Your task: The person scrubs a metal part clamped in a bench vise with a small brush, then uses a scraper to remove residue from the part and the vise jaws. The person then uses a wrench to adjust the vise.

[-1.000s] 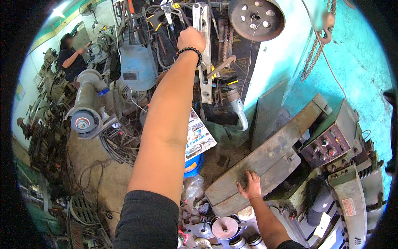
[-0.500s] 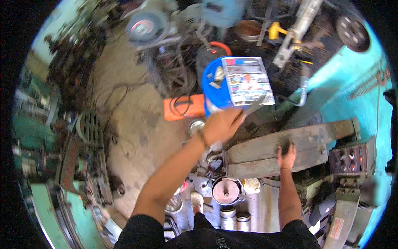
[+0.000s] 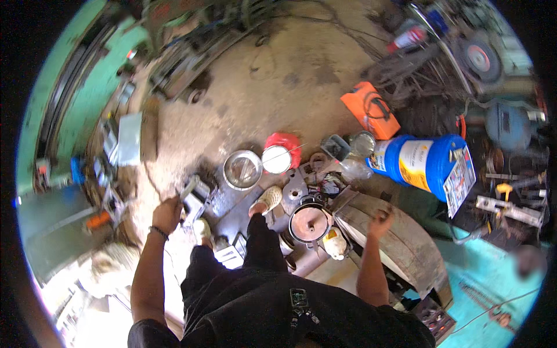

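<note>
My left hand (image 3: pixel 167 214) hangs low on the left, its fingers curled together beside a grey metal machine part (image 3: pixel 195 200). Whatever it may grip is too blurred to make out. On the right, my right hand (image 3: pixel 380 223) is raised over a long, worn grey cover (image 3: pixel 394 240) with a curved edge. Its fingers curl in around a dark spot that I cannot name. Between my hands stand a round pot with a pinkish lid (image 3: pixel 311 224), a steel bowl (image 3: pixel 242 170) and a white-topped tub in red plastic (image 3: pixel 277 159).
A blue drum (image 3: pixel 392 157) with a printed sheet (image 3: pixel 460 181) on top stands at the right, beside an orange box (image 3: pixel 370 110). A white and yellow jug (image 3: pixel 335 243) sits near the pot. Metal frames (image 3: pixel 191 64) line the far left. My feet stand among the parts.
My view has swung left, so the drum now appears farther right. My left hand has come away from the drum to my left side. My right hand has lifted off the grey cover.
</note>
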The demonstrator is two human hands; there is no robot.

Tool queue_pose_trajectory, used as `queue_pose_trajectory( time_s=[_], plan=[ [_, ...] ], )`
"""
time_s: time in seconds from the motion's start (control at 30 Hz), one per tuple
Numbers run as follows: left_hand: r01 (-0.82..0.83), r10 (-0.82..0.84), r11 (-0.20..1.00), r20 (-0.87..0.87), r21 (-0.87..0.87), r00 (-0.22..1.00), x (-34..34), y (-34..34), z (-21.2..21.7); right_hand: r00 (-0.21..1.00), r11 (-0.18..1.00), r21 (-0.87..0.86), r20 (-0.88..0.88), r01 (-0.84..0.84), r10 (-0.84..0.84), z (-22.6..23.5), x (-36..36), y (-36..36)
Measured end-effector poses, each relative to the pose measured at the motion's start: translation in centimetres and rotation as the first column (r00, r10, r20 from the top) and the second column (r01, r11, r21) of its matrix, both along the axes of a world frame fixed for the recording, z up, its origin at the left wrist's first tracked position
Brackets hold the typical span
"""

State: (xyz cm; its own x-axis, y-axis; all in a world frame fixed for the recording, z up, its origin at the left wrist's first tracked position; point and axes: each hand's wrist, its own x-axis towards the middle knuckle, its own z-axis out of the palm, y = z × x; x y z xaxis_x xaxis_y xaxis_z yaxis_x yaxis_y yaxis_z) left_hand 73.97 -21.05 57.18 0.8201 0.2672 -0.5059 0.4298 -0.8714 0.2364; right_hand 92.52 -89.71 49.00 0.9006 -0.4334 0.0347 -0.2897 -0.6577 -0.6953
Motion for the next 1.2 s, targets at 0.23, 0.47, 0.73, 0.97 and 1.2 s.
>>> queue_pose_trajectory(
  time_s=[0.23,0.47,0.73,0.97,1.2],
  plan=[
    [0.042,-0.034,0.974,0.040,-0.221,0.999,-9.9,3.7,-2.9,0.476,0.488,0.174,-0.107,-0.855,0.873,6.7,-2.7,31.5],
    [0.138,-0.075,0.911,0.174,-0.389,0.982,-20.3,6.2,-2.9,0.365,0.428,0.208,-0.280,-0.880,0.888,10.5,-15.8,49.3],
    [0.175,-0.180,0.939,0.010,-0.296,0.984,-25.6,14.3,-5.0,-0.287,-0.196,0.258,-0.387,-0.946,0.876,5.9,-25.4,66.0],
    [0.008,0.002,0.970,0.038,-0.242,0.999,-25.2,16.1,-9.7,-0.546,-0.411,0.383,-0.375,-0.827,0.749,-3.8,-27.1,72.3],
    [-0.487,0.560,0.811,0.189,-0.324,0.807,-24.2,18.9,-15.1,-0.297,-0.200,0.299,-0.323,-0.933,0.899,-14.6,-26.4,72.9]
  ],
)
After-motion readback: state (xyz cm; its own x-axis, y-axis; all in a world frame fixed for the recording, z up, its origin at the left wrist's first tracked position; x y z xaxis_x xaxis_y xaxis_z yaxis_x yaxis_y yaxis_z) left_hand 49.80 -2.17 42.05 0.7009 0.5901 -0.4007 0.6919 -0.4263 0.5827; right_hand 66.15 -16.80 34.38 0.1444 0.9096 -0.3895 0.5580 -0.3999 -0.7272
